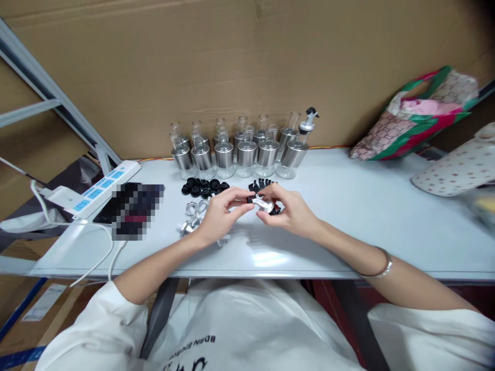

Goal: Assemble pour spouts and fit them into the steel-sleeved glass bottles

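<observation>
Over the middle of the table, my right hand [288, 211] grips a silver metal spout [264, 204] by its wider end. My left hand [226, 214] pinches the small black cap [251, 199] at the spout's narrow end. Behind my hands stand two rows of glass bottles with metal bands [246, 150]; the rightmost front one carries a silver and black spout [308, 122]. Round black stoppers [204, 186] lie left of centre, and small black parts [263, 183] lie just behind my fingers. Several silver spout pieces [189, 225] lie beside my left hand, partly hidden by it.
At the left are a white power strip [102, 188], a dark, pixelated object [139, 211] and white cables [112, 252]. A patterned bag [410, 118] and a spotted white container [456, 165] are at the right. Cardboard [232, 62] rises behind the table [367, 206].
</observation>
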The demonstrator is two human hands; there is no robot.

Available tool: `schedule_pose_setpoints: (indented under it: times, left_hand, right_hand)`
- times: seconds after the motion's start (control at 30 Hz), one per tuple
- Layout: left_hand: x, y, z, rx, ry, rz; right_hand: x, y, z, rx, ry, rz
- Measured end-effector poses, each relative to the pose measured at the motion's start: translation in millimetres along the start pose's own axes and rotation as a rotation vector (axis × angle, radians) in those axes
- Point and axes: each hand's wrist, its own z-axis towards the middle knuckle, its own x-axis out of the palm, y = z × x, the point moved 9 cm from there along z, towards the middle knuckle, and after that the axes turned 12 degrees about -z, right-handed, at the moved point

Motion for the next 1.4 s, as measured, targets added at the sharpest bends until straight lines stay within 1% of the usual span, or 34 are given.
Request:
schedule_pose_setpoints:
  times: [0.13, 0.23, 0.33, 0.43, 0.5, 0.57, 0.63, 0.73, 0.83, 0.93, 1.0, 1.07, 1.13, 1.23, 1.33, 1.4]
  left_hand:
    - [0.7, 5.9, -0.6, -0.08, 0.009, -0.034]
    - [2.9, 5.0, -1.2, -0.091, 0.028, -0.014]
    - [2.9, 0.3, -2.0, -0.055, 0.026, 0.116]
    - [4.2, -5.5, -2.9, -0.005, 0.033, 0.299]
    - [6.3, -10.3, -3.4, 0.047, 0.047, 0.378]
    - [8.5, -15.0, -4.0, 0.11, 0.065, 0.43]
    - [11.4, -20.8, -5.1, 0.202, 0.089, 0.494]
    - [18.8, -32.8, -9.5, 0.413, 0.15, 0.621]
    - [28.1, -44.4, -17.2, 0.628, 0.233, 0.708]
    - [38.0, -52.1, -26.5, 0.792, 0.313, 0.788]
    - [42.5, -54.0, -30.7, 0.844, 0.341, 0.844]
    - [43.9, -53.0, -31.4, 0.837, 0.355, 0.888]
    - [41.9, -51.7, -30.0, 0.812, 0.352, 0.912]
    - [33.4, -51.4, -24.0, 0.772, 0.298, 0.935]
    - [23.5, -52.8, -16.3, 0.753, 0.216, 0.976]
    - [16.6, -53.9, -10.8, 0.734, 0.167, 1.007]
  right_hand:
    - [-3.0, 5.8, 1.5, -0.041, -0.004, -0.03]
    - [-3.1, 8.3, 1.4, -0.06, -0.003, -0.055]
    - [-1.5, 8.3, 0.7, -0.063, 0.008, -0.084]
    - [4.2, 7.6, -0.1, -0.068, 0.065, -0.091]
    - [7.0, 7.7, -0.6, -0.081, 0.092, -0.107]
    - [9.2, 7.0, -1.0, -0.083, 0.111, -0.124]
    - [11.7, 5.2, -1.4, -0.068, 0.129, -0.14]
    - [16.0, 4.4, -2.8, -0.057, 0.145, -0.172]
    - [20.8, 7.0, -4.9, -0.082, 0.143, -0.201]
    - [18.4, 9.2, -5.3, -0.105, 0.086, -0.138]
    - [9.5, 7.2, -4.0, -0.091, 0.004, -0.078]
    - [-0.3, 2.9, -2.2, -0.062, -0.064, -0.045]
    - [-5.3, -1.7, -0.4, -0.038, -0.077, -0.027]
    - [-4.0, -4.3, 0.9, -0.043, -0.029, -0.01]
    - [-0.2, -0.5, -0.2, -0.077, 0.015, -0.04]
    - [-0.4, 3.4, -1.4, -0.089, 0.017, -0.067]
